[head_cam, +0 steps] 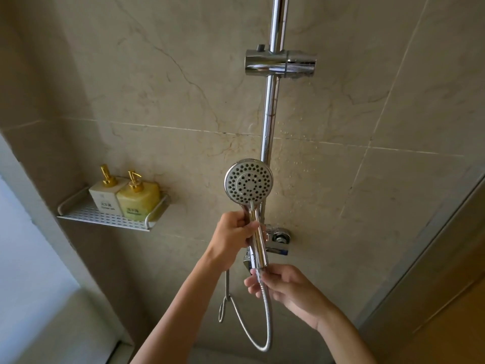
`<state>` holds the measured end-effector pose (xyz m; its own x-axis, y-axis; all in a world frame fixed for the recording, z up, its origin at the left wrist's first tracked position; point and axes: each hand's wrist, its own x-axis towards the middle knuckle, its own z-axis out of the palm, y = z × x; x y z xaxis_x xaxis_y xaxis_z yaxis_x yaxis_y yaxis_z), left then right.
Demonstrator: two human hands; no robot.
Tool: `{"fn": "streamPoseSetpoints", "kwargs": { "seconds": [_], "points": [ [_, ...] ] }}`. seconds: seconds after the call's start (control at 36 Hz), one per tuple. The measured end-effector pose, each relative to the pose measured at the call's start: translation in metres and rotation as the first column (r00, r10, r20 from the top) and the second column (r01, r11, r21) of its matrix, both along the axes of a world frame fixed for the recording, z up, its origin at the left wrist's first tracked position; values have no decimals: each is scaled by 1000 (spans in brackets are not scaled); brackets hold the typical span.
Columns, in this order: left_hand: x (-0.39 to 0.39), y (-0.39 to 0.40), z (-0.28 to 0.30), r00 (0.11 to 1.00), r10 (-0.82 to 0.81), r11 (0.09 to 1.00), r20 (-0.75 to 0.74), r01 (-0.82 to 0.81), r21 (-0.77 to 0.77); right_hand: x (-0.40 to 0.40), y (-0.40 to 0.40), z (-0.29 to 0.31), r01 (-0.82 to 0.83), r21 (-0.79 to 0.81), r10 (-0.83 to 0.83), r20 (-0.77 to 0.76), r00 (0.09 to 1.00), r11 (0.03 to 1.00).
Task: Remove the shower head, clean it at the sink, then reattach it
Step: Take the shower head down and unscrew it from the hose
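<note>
Left of the chrome riser rail (270, 122) I see a white shelf (105, 219) with two pump bottles (126, 195). My left hand (231, 240) grips the shower head (248, 181) by its handle, in front of the rail. My right hand (283, 285) pinches the hose (259, 311) at the handle's base, below the empty holder (280, 61).

The rail (270, 114) runs off the top edge — the bottle labels (106, 205) are too small to read.

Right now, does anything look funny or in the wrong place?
The shower head is out of its holder on the rail, held by the left hand; the right hand pinches the hose joint. Nothing looks broken.
</note>
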<state>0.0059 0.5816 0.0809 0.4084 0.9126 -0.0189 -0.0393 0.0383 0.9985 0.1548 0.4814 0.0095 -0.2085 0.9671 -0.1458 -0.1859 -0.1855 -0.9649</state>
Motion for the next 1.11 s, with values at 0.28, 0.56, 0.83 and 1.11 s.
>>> {"fn": "streamPoseSetpoints", "kwargs": {
  "seconds": [0.28,0.56,0.83,1.11],
  "points": [
    [-5,1,7,998,-44,999,34,45,-13,0,5,-4,-41,18,42,-64,997,999],
    [-5,3,2,1000,0,1000,30,0,10,-11,9,-9,172,82,-182,136,974,982],
    [-10,8,8,997,5,1000,83,-5,-3,-3,12,-1,17,31,-17,-8,1000,999],
    [-9,11,11,993,11,1000,120,-10,-6,-8,22,-6,192,106,-205,129,970,976]
  ]
}}
